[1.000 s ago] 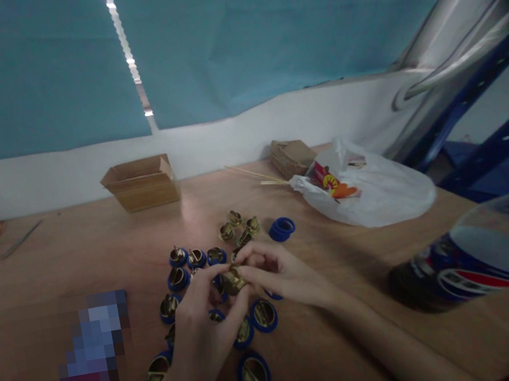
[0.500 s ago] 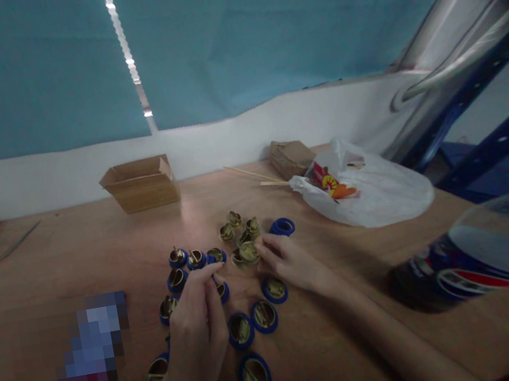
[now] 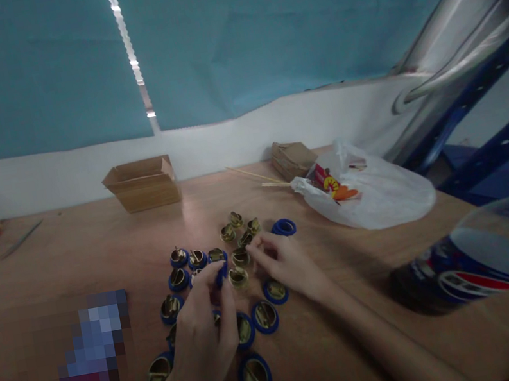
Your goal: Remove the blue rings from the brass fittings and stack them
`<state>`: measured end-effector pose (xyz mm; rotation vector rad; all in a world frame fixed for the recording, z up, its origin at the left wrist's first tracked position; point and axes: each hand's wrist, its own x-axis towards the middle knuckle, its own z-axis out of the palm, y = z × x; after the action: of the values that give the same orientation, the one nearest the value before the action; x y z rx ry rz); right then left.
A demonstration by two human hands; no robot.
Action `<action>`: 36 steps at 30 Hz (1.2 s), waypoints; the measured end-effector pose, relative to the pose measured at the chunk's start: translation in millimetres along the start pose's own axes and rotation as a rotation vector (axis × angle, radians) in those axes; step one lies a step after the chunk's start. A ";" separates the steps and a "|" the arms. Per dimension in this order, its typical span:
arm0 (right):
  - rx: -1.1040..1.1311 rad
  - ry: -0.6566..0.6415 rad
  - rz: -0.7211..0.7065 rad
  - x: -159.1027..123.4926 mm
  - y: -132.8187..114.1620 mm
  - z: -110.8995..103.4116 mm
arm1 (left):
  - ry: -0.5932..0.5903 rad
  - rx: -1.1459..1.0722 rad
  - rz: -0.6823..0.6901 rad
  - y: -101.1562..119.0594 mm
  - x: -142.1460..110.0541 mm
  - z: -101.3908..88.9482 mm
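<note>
My left hand [image 3: 204, 329] pinches a blue ring [image 3: 222, 274] between thumb and forefinger, above the near part of the badges; its fingers partly hide the ring. My right hand [image 3: 289, 263] has its fingertips at the right edge of a gold pin-back badge piece [image 3: 240, 257]. Another gold piece [image 3: 238, 276] lies just nearer, between the two hands. Several more gold pieces [image 3: 236, 219] form a small group beyond. Around my left hand lie several blue-rimmed badges [image 3: 170, 308] with their pin backs up, some covered by the hand. More blue-rimmed badges [image 3: 264, 316] lie between my forearms.
Loose blue rings [image 3: 283, 228] sit past my right hand. At the back stand an open cardboard box [image 3: 149, 188] and a smaller brown box [image 3: 293, 158]. A white plastic bag [image 3: 382, 192] with sticks and a large Pepsi bottle [image 3: 468, 272] are at right. A pixelated object [image 3: 85, 362] lies at left.
My right hand has shifted slightly left at the gold pieces. Two pieces that overlapped now lie apart, one of them nearer me. My left hand has moved a little right with the blue ring.
</note>
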<state>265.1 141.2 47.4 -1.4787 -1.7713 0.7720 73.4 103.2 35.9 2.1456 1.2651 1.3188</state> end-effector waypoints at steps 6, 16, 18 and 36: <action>0.233 -0.085 -0.084 -7.9 -16.3 -5.0 | -0.014 -0.045 -0.051 -5.6 1.9 2.7; 0.441 -0.274 -0.023 -14.9 -18.4 4.2 | -0.168 -0.316 -0.269 -4.1 7.2 -1.0; 0.313 -0.207 -0.023 -13.2 -17.4 -0.5 | -0.175 -0.346 -0.293 -3.7 7.3 -0.1; -0.382 0.491 0.262 11.2 41.5 -60.1 | -0.181 0.140 0.001 -2.0 4.0 0.6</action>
<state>336.5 160.1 50.7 -1.9778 -1.4096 0.1557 73.6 107.6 36.5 2.3009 1.3172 1.0363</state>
